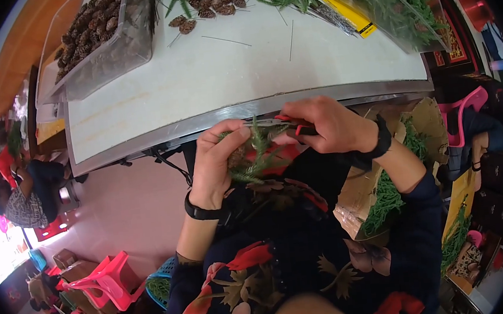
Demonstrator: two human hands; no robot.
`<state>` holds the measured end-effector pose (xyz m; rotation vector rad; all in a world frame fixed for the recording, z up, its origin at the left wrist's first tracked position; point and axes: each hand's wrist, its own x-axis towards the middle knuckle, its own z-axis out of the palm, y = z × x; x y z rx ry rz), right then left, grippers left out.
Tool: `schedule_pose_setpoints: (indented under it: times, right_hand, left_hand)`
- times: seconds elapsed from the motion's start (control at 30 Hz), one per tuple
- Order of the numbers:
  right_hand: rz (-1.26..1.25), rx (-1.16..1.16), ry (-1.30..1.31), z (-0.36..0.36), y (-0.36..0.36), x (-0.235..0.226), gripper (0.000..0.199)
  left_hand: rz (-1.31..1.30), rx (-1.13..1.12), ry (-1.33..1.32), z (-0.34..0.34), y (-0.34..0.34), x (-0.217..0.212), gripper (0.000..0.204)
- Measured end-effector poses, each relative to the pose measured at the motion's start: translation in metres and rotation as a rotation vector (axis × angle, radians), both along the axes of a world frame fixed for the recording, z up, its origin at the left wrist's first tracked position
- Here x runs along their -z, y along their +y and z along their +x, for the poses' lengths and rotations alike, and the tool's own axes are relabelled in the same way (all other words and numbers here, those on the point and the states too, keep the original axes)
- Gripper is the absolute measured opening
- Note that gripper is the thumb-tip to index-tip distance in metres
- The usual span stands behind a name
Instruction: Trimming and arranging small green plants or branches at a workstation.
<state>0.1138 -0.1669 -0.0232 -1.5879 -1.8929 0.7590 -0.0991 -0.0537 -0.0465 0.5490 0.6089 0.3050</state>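
Note:
Just off the table's near edge, my left hand point(211, 161) pinches a green artificial pine sprig point(258, 155) between thumb and fingers. Something brown, perhaps a pine cone, shows beside the sprig, partly covered by my fingers. My right hand point(334, 126) is closed around a pair of pliers with red handles point(306, 129). Their metal jaws reach left to my left fingertips, at the top of the sprig. Whether the jaws grip a wire there is too small to tell.
On the white table point(226, 81) stand a clear bin of pine cones point(91, 36) and a clear bin of greenery point(394, 4). Loose cones point(212, 0), thin wires point(292, 41) and a yellow package point(343, 6) lie between. A cardboard box point(352, 199) holds greenery. Other people sit left and right.

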Motion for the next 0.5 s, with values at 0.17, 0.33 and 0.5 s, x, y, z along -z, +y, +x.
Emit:
schedule_pose_setpoints:
  times: [0.17, 0.33, 0.5]
  right_hand:
    - [-0.214, 0.159, 0.006, -0.001, -0.005, -0.017, 0.030]
    - [-0.007, 0.214, 0.005, -0.020, -0.013, -0.015, 0.033]
    - [-0.029, 0.274, -0.082, -0.022, -0.012, -0.012, 0.034]
  left_hand:
    - [0.710, -0.144, 0.260, 0.004, -0.006, 0.002, 0.005]
    - [1.006, -0.209, 0.314, 0.007, -0.008, -0.001, 0.004]
    - [0.949, -0.263, 0.280, 0.007, -0.009, -0.003, 0.004]
